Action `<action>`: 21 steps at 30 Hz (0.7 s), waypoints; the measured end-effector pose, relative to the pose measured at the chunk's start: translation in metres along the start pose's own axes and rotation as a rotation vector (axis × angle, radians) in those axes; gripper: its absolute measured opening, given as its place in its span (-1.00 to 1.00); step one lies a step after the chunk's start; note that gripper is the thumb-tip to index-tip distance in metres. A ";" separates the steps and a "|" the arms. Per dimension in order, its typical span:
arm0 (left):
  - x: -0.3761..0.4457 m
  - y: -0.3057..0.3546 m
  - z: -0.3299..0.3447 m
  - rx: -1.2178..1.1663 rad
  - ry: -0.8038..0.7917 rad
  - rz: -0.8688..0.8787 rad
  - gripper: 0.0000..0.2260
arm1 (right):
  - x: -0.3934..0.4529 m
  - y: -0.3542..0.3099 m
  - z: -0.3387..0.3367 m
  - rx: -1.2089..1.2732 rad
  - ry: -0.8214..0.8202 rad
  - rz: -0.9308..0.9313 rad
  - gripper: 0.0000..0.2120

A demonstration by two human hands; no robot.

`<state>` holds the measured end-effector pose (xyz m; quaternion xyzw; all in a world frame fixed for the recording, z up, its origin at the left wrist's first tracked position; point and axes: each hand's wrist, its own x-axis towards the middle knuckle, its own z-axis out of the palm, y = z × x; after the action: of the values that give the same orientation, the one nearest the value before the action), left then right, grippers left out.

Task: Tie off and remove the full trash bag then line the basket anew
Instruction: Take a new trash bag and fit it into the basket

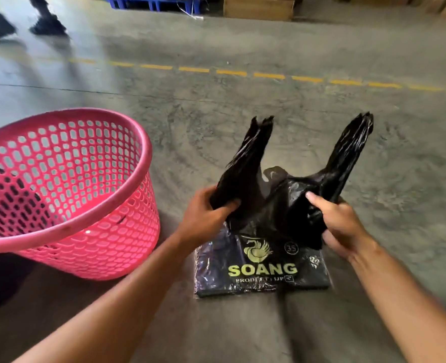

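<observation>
Head view — left hand and right hand each gripping black bag, pink basket just left — bare floor beyond.

- the black trash bag was thin plastic film, glossy, creased, with pale streaks of shine along its two upright handles.
- the pack of bags beneath it was wrapped in clear, shiny plastic, wrinkled at the edges, with matt yellow-green print on the dark face.
- the pink basket was moulded plastic lattice, smooth, with a soft sheen on its rolled rim.
- the floor was bare concrete, grey, mottled and scuffed, faintly polished where light fell at the far left.
- the dashed yellow line looked like worn matt paint.
- the boxes at the far edge were brown cardboard, matt.
- the blue pallet looked like plastic.
</observation>
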<state>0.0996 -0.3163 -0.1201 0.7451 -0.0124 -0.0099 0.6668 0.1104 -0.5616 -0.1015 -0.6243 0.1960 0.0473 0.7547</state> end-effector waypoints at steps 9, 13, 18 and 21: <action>0.051 0.181 -0.024 -0.182 0.232 0.196 -0.85 | -0.062 -0.157 0.127 0.220 -0.413 -0.165 -0.69; 0.055 0.240 -0.061 -0.282 0.403 0.248 -0.88 | -0.090 -0.203 0.197 0.280 -0.510 -0.233 -0.36; 0.035 0.296 -0.135 -0.257 0.629 0.411 -0.78 | -0.130 -0.238 0.292 0.261 -0.575 -0.301 -0.61; 0.016 0.313 -0.175 -0.231 0.718 0.492 -0.93 | -0.153 -0.244 0.343 0.278 -0.609 -0.307 -0.65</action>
<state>0.1191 -0.1772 0.2105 0.5971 0.0440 0.4066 0.6901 0.1285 -0.2582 0.2278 -0.4954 -0.1288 0.0902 0.8543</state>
